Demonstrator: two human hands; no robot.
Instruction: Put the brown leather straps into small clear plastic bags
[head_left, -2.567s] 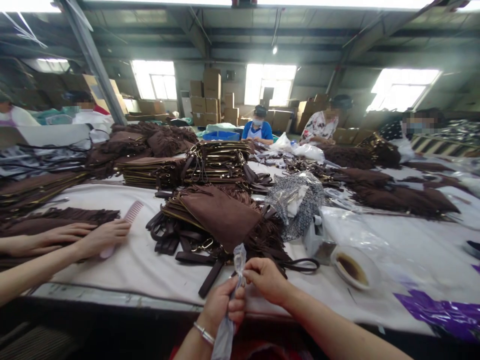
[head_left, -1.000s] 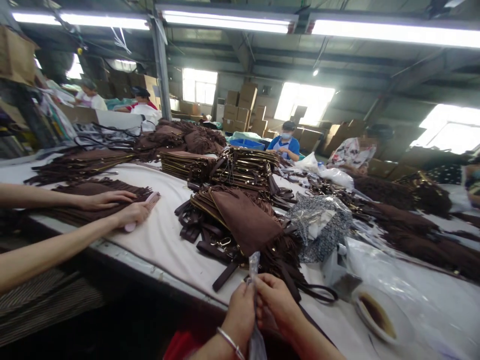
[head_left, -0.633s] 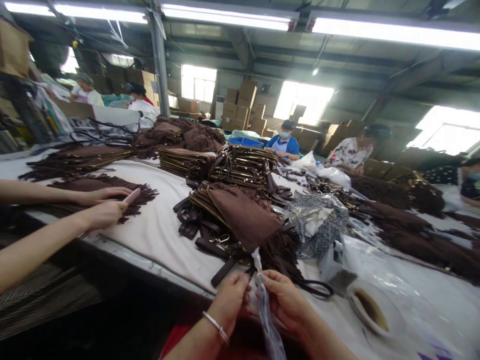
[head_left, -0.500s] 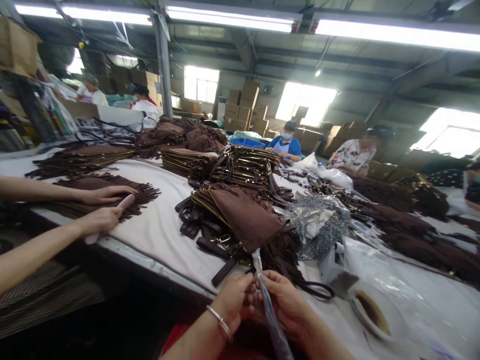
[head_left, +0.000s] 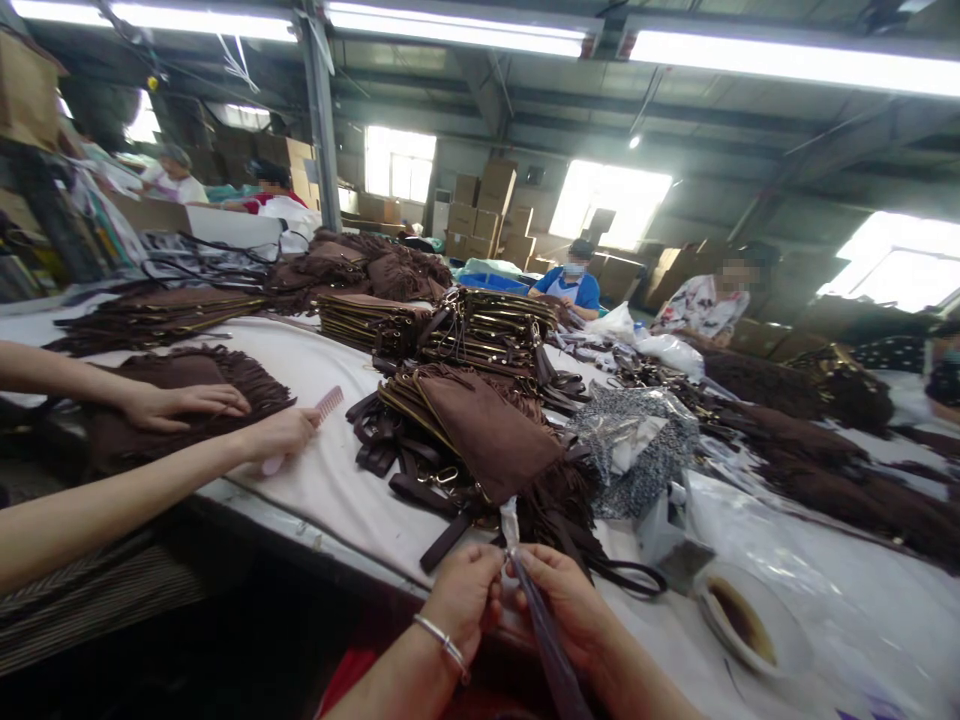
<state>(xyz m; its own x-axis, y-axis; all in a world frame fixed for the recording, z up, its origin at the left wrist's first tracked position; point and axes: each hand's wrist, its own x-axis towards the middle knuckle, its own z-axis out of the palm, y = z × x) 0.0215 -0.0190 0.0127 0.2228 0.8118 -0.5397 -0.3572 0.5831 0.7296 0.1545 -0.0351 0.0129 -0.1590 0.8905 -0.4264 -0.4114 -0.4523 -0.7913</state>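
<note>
Low in the middle, my left hand (head_left: 466, 592), with a silver bangle at the wrist, pinches the upper part of a dark strap in a clear plastic sleeve (head_left: 551, 650). On the sleeve's other side my right hand (head_left: 559, 592) is closed round the same strap. The strap's wrapped lower length hangs down toward me, and its pale plastic end points at the pile. Just beyond my fingers lies a stack of brown fringed bags (head_left: 487, 430) with gold zips. Loose dark wrist straps (head_left: 442, 495) with metal clips spread along its left side.
At left, a co-worker's hands hold a pink comb (head_left: 328, 402) and press a fringed bag (head_left: 172, 390). A tape roll (head_left: 787, 640) and a grey dispenser (head_left: 671, 550) stand at right, beside a speckled plastic-wrapped bundle (head_left: 634, 440). More bag stacks (head_left: 367, 318) lie behind.
The co-worker's comb has moved right, off the fringe and over the white cloth, and their other hand has slid left. My hands keep hold of the wrapped strap almost unmoved.
</note>
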